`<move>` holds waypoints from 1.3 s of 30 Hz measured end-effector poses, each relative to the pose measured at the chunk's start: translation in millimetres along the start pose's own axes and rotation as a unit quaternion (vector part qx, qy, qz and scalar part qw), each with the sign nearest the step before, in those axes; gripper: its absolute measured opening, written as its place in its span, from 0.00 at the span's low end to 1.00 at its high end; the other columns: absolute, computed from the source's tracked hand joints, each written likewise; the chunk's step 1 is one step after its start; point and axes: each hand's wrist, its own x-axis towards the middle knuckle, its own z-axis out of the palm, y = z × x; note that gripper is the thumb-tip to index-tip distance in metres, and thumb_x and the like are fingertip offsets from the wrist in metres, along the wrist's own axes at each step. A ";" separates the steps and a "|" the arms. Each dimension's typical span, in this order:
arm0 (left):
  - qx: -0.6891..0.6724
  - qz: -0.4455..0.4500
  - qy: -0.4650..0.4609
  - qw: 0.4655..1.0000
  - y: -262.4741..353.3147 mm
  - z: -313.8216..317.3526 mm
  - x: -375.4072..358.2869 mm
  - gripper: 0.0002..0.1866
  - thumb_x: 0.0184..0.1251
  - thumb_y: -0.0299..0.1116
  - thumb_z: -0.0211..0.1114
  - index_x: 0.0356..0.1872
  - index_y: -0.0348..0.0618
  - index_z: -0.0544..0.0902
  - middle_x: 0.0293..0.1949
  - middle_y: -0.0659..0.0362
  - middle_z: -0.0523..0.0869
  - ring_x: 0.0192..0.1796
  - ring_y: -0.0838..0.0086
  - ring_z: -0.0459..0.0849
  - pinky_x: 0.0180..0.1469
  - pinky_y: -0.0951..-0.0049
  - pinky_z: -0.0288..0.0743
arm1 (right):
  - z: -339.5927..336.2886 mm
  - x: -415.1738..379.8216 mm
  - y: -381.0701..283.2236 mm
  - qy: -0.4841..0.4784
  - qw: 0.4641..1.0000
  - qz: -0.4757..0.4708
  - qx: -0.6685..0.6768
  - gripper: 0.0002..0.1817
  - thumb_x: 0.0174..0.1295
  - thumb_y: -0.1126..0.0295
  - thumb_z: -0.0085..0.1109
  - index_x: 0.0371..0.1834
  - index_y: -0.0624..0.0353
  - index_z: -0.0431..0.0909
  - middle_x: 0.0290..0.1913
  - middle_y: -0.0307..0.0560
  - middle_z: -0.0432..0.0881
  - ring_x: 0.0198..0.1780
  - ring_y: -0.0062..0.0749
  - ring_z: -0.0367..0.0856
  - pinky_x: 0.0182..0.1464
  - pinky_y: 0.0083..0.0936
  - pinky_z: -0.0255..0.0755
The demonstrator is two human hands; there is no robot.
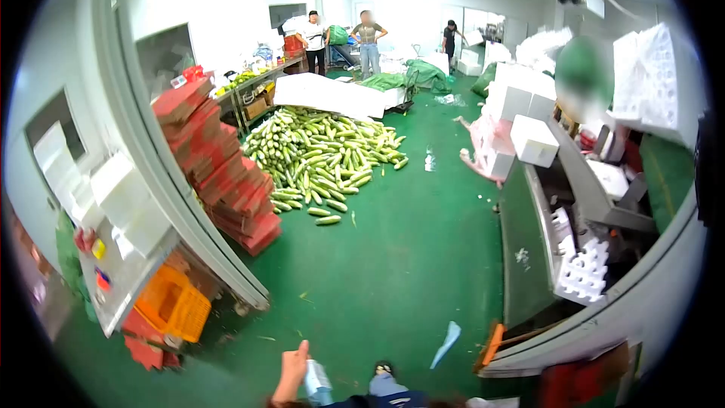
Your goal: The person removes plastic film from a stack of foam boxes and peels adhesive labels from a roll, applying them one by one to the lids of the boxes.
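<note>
My left hand shows at the bottom of the view, thumb up and fingers curled. A pale blue-and-white object sits against its palm side; I cannot tell what kind of thing it is. My right hand is out of view. Past the hand, across the green floor, lies a big heap of green, cucumber-like vegetables, with a few loose ones at its near edge. One of my shoes shows below.
Stacked red flattened boxes lean left of the heap. An orange crate sits under the left table. White foam boxes and a machine line the right. A blue strip lies on the floor. Several people stand at the back.
</note>
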 end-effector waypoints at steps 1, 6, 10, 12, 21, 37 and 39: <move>0.022 0.027 0.006 0.999 11.5 15.0 28.2 0.31 0.67 0.52 0.59 0.11 0.35 0.77 0.10 0.62 0.72 0.15 0.81 0.69 0.19 0.72 0.63 | -10.0 43.0 -47.7 -0.005 0.998 -0.063 -0.003 0.14 0.55 0.59 0.58 0.36 0.58 0.80 0.38 0.55 0.82 0.43 0.50 0.80 0.45 0.43 0.74; -0.010 0.018 0.022 1.000 123.6 46.5 144.9 0.31 0.68 0.50 0.59 0.09 0.36 0.75 0.10 0.64 0.71 0.16 0.82 0.67 0.19 0.73 0.60 | -254.6 124.6 -379.5 0.161 0.899 -0.338 0.227 0.16 0.58 0.63 0.61 0.44 0.62 0.72 0.34 0.53 0.81 0.37 0.37 0.82 0.42 0.34 0.75; -0.021 0.007 0.076 0.997 125.9 79.4 256.0 0.31 0.68 0.51 0.58 0.11 0.34 0.76 0.11 0.64 0.73 0.17 0.81 0.68 0.20 0.72 0.61 | -471.8 69.6 -598.7 0.285 0.717 -0.550 0.319 0.07 0.63 0.77 0.54 0.43 0.61 0.74 0.37 0.41 0.76 0.39 0.23 0.76 0.45 0.22 0.72; -0.035 -0.007 0.092 0.995 132.9 103.7 309.9 0.31 0.67 0.52 0.59 0.12 0.34 0.77 0.11 0.63 0.74 0.18 0.80 0.69 0.21 0.71 0.63 | -524.3 76.1 -658.7 0.368 0.596 -0.621 0.352 0.08 0.60 0.82 0.51 0.41 0.63 0.74 0.37 0.41 0.76 0.38 0.23 0.74 0.44 0.19 0.69; -0.140 -0.006 0.100 0.985 301.0 195.5 585.7 0.30 0.69 0.50 0.57 0.12 0.36 0.75 0.13 0.62 0.73 0.18 0.79 0.69 0.22 0.73 0.64 | -700.7 112.1 -877.4 0.467 0.290 -0.825 0.130 0.12 0.62 0.70 0.53 0.46 0.65 0.72 0.40 0.48 0.74 0.43 0.31 0.73 0.48 0.26 0.67; -0.014 0.040 0.145 0.988 456.3 425.3 965.7 0.27 0.65 0.46 0.60 0.13 0.32 0.77 0.12 0.60 0.74 0.19 0.77 0.70 0.24 0.67 0.66 | -921.0 426.6 -1121.2 0.455 0.173 -0.864 0.133 0.18 0.57 0.71 0.58 0.48 0.66 0.67 0.40 0.50 0.72 0.42 0.34 0.72 0.47 0.26 0.68; -0.074 0.020 0.121 0.990 492.5 460.4 986.9 0.28 0.67 0.45 0.60 0.13 0.31 0.75 0.12 0.60 0.73 0.17 0.77 0.68 0.23 0.67 0.64 | -949.4 471.8 -1153.6 0.441 0.188 -0.864 0.152 0.19 0.56 0.71 0.58 0.49 0.67 0.67 0.40 0.50 0.72 0.41 0.34 0.72 0.47 0.26 0.68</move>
